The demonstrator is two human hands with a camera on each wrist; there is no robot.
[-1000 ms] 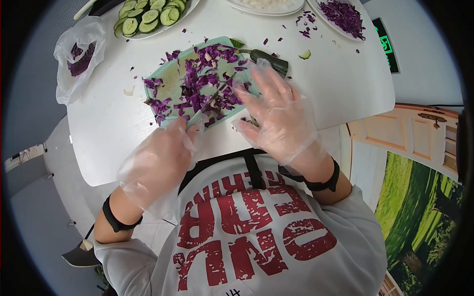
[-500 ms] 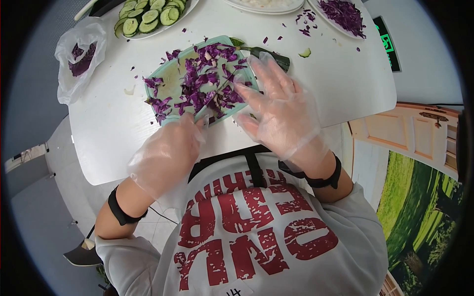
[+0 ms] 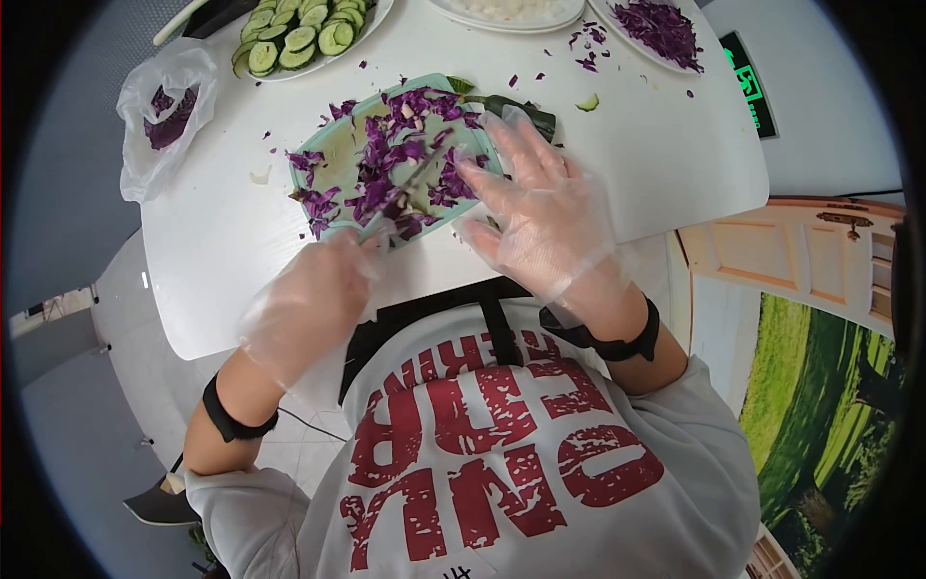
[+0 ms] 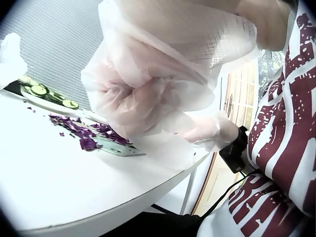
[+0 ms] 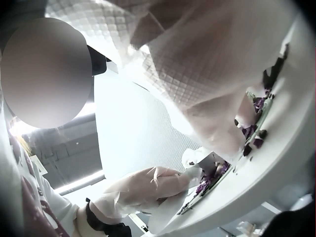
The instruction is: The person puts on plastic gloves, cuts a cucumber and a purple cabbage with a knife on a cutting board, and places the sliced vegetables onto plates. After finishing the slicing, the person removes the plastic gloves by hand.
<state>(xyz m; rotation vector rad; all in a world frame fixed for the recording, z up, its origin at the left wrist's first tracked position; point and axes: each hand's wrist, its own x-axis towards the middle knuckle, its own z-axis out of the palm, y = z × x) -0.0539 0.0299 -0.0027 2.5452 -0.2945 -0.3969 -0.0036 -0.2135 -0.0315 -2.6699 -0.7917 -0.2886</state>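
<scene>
In the head view, my gloved left hand (image 3: pixel 313 297) grips a kitchen knife (image 3: pixel 421 174) by its handle near the front edge of a pale green cutting board (image 3: pixel 326 172). The blade slants away to the right among chopped purple cabbage (image 3: pixel 378 162). My right hand (image 3: pixel 548 214), gloved too, lies with fingers spread over the board's right edge, its fingertips right at the cabbage. Curled fingers of the left hand (image 4: pixel 143 94) fill the left wrist view, and the glove hides the handle there. A dark green cucumber piece (image 3: pixel 521 114) lies just beyond the right fingertips.
Plates of cucumber slices (image 3: pixel 299 39), pale white shreds (image 3: pixel 511 10) and shredded purple cabbage (image 3: pixel 661 31) stand along the far side. A plastic bag (image 3: pixel 198 101) with purple cabbage sits at the left. Loose scraps dot the white table (image 3: pixel 666 164).
The left hand shifted slightly right, then back left, and the knife blade moved through the cabbage with it. The right hand keeps almost the same place and spread.
</scene>
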